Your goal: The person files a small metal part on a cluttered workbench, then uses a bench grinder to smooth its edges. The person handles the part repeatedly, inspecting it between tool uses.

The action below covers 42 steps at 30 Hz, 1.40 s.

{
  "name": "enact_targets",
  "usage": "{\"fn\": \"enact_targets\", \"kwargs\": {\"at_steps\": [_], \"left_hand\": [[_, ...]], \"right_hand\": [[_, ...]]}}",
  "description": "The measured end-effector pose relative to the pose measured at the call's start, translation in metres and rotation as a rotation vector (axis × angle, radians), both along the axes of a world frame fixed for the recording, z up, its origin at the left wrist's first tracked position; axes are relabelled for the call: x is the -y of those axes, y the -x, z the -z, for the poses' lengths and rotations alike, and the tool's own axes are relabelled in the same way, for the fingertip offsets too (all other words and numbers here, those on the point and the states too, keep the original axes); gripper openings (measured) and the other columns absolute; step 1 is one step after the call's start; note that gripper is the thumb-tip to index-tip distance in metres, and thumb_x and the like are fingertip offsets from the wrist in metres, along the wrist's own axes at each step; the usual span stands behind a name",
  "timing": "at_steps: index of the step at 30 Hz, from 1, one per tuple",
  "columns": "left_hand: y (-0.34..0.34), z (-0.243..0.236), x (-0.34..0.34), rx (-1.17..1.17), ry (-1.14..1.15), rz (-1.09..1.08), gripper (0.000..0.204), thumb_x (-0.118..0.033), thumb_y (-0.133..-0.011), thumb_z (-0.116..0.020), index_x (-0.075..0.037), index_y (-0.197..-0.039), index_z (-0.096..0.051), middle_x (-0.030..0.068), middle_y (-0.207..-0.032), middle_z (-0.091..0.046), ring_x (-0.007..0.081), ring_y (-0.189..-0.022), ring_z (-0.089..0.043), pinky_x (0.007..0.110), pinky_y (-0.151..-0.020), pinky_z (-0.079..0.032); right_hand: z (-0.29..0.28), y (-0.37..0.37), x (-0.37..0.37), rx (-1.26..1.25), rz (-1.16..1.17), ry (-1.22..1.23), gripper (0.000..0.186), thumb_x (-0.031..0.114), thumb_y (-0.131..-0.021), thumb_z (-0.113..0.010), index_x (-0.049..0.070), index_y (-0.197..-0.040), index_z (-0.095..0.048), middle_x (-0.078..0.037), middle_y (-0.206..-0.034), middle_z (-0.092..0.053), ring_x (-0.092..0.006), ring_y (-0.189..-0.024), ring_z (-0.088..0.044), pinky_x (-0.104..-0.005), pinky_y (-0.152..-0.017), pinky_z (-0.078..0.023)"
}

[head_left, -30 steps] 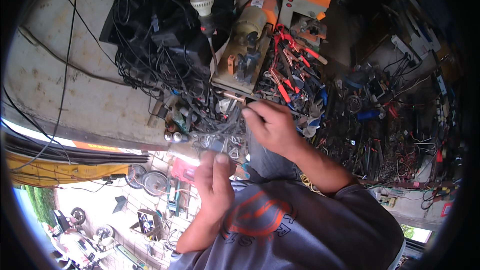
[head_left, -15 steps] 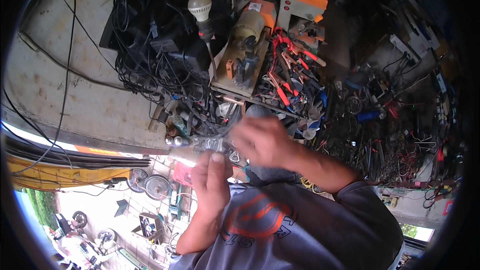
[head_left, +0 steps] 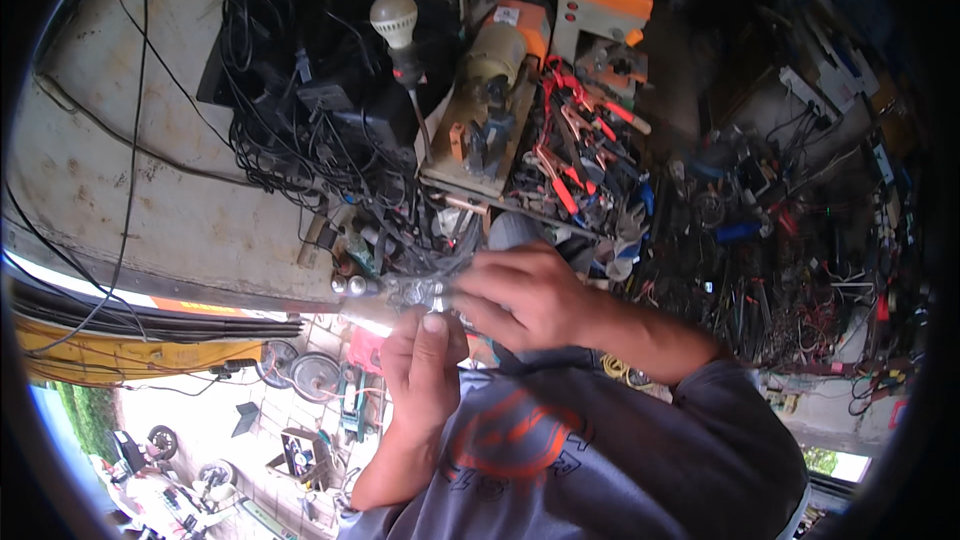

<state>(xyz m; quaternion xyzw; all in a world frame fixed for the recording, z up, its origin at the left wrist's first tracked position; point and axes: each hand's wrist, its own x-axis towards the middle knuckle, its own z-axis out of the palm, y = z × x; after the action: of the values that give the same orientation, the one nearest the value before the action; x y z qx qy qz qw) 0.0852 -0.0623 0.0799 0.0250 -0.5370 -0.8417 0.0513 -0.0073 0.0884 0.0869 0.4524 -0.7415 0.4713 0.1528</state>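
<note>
My left hand (head_left: 425,360) is closed, its thumb pressed against the fingers. A small shiny metal piece (head_left: 437,297) sticks up from that pinch; its exact kind is too small to tell. Beside it, my right hand (head_left: 525,298) has its fingers bent, with the fingertips close to the metal piece. Whatever lies between those fingertips is hidden. Behind the two hands, a crumpled clear plastic bag (head_left: 410,290) lies among small parts at the bench edge. A grey rounded thing (head_left: 515,230) shows partly above my right hand.
Tangled black cables and adapters (head_left: 330,90) crowd the back left. A light bulb (head_left: 394,20) stands by a bench grinder-like machine (head_left: 497,52). Red-handled clamps and pliers (head_left: 560,175) pile up right of it. Loose wires and tools (head_left: 760,290) fill the right. Two metal-topped cylinders (head_left: 348,286) sit left.
My right hand, blurred before, has come down slightly and its fingers now sit by the metal piece above my left thumb. My left hand has barely moved.
</note>
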Motion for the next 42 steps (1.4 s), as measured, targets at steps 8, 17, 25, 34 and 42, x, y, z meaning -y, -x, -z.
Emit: {"fn": "enact_targets", "kwargs": {"at_steps": [8, 17, 25, 34, 42], "left_hand": [[0.002, 0.002, 0.000, -0.033, 0.049, 0.032, 0.032, -0.019, -0.100, -0.049, -0.009, -0.072, -0.037, -0.0024, -0.057, -0.034, 0.0069, -0.050, -0.026, 0.026, -0.046, -0.022], [0.007, 0.004, 0.001, -0.042, 0.045, 0.010, 0.031, -0.020, -0.100, -0.050, -0.008, -0.073, -0.040, -0.0023, -0.059, -0.038, 0.0059, -0.052, -0.028, 0.025, -0.047, -0.023], [0.002, 0.010, 0.006, -0.112, 0.270, -0.022, 0.030, -0.020, -0.101, -0.051, -0.003, -0.076, -0.050, 0.0009, -0.067, -0.051, 0.0072, -0.061, -0.040, 0.025, -0.055, -0.033], [0.002, 0.013, 0.007, -0.155, 0.510, -0.086, 0.025, -0.014, -0.098, -0.052, 0.001, -0.078, -0.056, 0.0077, -0.067, -0.057, 0.0141, -0.061, -0.048, 0.028, -0.056, -0.038], [0.005, 0.012, 0.008, -0.180, 0.613, -0.109, 0.022, -0.012, -0.097, -0.052, 0.001, -0.079, -0.056, 0.0082, -0.066, -0.057, 0.0144, -0.058, -0.047, 0.029, -0.054, -0.038]], "right_hand": [[0.008, 0.004, -0.003, 0.148, 0.311, -0.035, 0.010, 0.008, -0.078, -0.069, 0.003, -0.085, -0.063, -0.008, -0.074, -0.058, -0.0251, -0.057, -0.060, -0.0347, -0.052, -0.048], [-0.001, -0.008, -0.007, 0.032, 0.106, 0.056, 0.011, 0.013, -0.082, -0.068, 0.004, -0.081, -0.061, -0.007, -0.069, -0.057, -0.0256, -0.055, -0.059, -0.0362, -0.048, -0.046], [0.003, -0.022, -0.007, -0.062, 0.146, -0.043, 0.013, 0.007, -0.072, -0.073, 0.004, -0.081, -0.063, -0.006, -0.066, -0.057, -0.0227, -0.049, -0.057, -0.0328, -0.045, -0.046], [-0.007, -0.021, -0.005, -0.151, 0.184, -0.114, 0.019, 0.014, -0.075, -0.072, 0.008, -0.069, -0.054, -0.002, -0.061, -0.047, -0.0194, -0.048, -0.052, -0.0327, -0.044, -0.043], [-0.005, -0.023, -0.008, -0.181, 0.230, -0.150, 0.022, 0.014, -0.074, -0.072, 0.009, -0.066, -0.052, -0.002, -0.060, -0.045, -0.0181, -0.047, -0.052, -0.0315, -0.043, -0.043]]}}
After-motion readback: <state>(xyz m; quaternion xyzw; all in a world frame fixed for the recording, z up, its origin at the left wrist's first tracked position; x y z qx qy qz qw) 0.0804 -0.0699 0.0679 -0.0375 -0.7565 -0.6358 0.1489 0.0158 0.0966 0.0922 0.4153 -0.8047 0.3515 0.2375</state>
